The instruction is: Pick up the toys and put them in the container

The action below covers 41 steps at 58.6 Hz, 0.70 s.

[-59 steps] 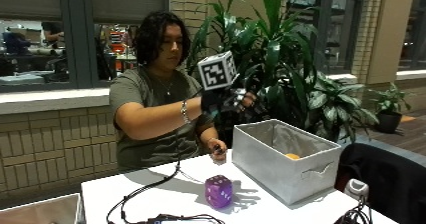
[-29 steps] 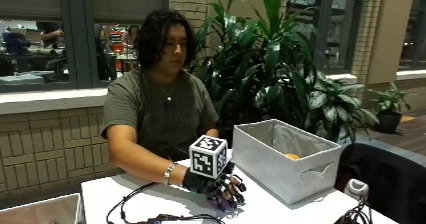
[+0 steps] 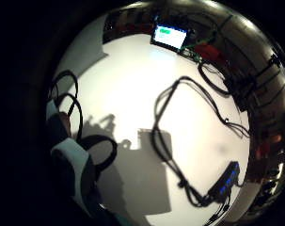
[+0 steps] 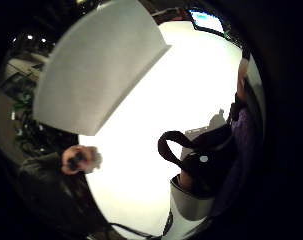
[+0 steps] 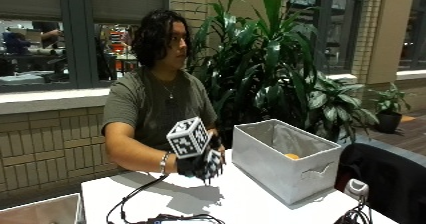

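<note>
A: What does the outside view give you?

B: A person sits behind a white table (image 5: 233,199). The gloved right hand (image 5: 200,163) hangs above the tabletop, just beside the grey fabric container (image 5: 286,159), fingers curled downward. The container stands open on the table, and an orange toy (image 5: 291,156) lies inside it against the far wall.

A: And the purple toy?

B: From that side I cannot see it; the hand hides whatever it carries. Dark cables (image 5: 133,204) run across the table toward the near edge.

A: The little finger side palm view?

B: Mostly bare white table (image 3: 132,84) under the palm, with the hand's shadow on it. Black cables (image 3: 165,136) loop across to a hub with blue lights (image 3: 224,181), and a lit screen (image 3: 170,36) sits at the table's far edge. No toy there.

A: The thumb side palm view?

B: Here the purple toy (image 4: 245,145) shows, pressed close against the palm with the strapped fingers (image 4: 206,165) curled round it, so the hand grips it above the table. The container's grey wall (image 4: 98,70) rises beside it, and the person's bare hand (image 4: 81,159) rests closed at the table's edge.
</note>
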{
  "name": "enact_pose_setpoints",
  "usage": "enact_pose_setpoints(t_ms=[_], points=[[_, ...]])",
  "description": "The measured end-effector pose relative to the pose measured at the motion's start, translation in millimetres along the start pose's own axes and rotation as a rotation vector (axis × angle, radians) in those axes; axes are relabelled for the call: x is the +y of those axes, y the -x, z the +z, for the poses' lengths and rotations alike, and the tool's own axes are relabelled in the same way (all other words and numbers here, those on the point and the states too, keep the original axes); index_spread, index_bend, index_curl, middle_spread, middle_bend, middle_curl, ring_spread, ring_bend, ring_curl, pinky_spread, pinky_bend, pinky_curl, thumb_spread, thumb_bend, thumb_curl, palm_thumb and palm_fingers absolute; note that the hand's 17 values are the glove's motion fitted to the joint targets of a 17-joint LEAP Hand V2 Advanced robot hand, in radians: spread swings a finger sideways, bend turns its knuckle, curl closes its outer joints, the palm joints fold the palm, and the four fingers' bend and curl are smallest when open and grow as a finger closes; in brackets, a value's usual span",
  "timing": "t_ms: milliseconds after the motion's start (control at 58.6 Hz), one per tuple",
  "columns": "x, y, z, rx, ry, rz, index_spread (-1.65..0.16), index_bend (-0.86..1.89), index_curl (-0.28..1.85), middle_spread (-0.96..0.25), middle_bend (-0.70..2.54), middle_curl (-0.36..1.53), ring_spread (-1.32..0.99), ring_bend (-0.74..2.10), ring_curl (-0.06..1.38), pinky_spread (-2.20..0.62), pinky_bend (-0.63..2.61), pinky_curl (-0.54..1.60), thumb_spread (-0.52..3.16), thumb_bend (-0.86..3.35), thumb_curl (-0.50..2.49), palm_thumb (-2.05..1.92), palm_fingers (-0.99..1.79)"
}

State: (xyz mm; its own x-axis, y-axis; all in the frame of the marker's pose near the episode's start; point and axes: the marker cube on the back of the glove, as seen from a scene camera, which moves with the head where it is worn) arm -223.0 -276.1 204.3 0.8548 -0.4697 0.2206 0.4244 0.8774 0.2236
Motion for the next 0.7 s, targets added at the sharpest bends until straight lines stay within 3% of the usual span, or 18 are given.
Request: enact_pose_setpoints(t_ms=[136, 256, 307, 426, 495, 597, 699], points=[[-5.4, 91.5, -93.2, -0.063, -0.137, -0.126, -0.46, 0.54, 0.83, -0.38, 0.87, 0.84, -0.36, 1.28, 0.65, -0.44, 1.02, 0.45, 1.43, 0.15, 0.67, 0.42, 1.2], [-32.3, 138.6, -152.8, 0.101, -0.213, -0.45, -0.46, 0.61, 0.93, -0.38, 0.93, 0.9, -0.35, 1.32, 0.66, -0.43, 1.04, 0.47, 1.39, 0.14, 0.74, 0.42, 1.17], [-50.7, 174.3, -182.2, -0.051, -0.221, -0.368, -0.46, 0.62, 0.96, -0.38, 0.95, 0.92, -0.35, 1.33, 0.66, -0.44, 1.06, 0.48, 1.37, 0.14, 0.78, 0.42, 1.15], [-104.9, 224.5, -216.0, -0.209, -0.218, -0.338, -0.45, 0.64, 1.03, -0.38, 0.97, 0.95, -0.34, 1.36, 0.66, -0.44, 1.07, 0.5, 1.32, 0.13, 0.85, 0.41, 1.14], [-136.0, 233.8, -211.2, -0.119, -0.244, -0.347, -0.45, 0.64, 1.06, -0.38, 0.98, 0.97, -0.34, 1.37, 0.66, -0.44, 1.08, 0.5, 1.29, 0.12, 0.89, 0.41, 1.13], [-171.2, 262.7, -197.6, -0.218, -0.239, -0.302, -0.45, 0.62, 1.1, -0.38, 0.98, 0.99, -0.34, 1.39, 0.66, -0.44, 1.08, 0.51, 1.26, 0.11, 0.95, 0.4, 1.1], [-196.7, 259.2, -175.3, -0.132, -0.145, -0.215, -0.45, 0.47, 1.11, -0.37, 0.92, 0.97, -0.33, 1.3, 0.63, -0.44, 1.09, 0.5, 1.23, 0.06, 0.96, 0.33, 0.91]])
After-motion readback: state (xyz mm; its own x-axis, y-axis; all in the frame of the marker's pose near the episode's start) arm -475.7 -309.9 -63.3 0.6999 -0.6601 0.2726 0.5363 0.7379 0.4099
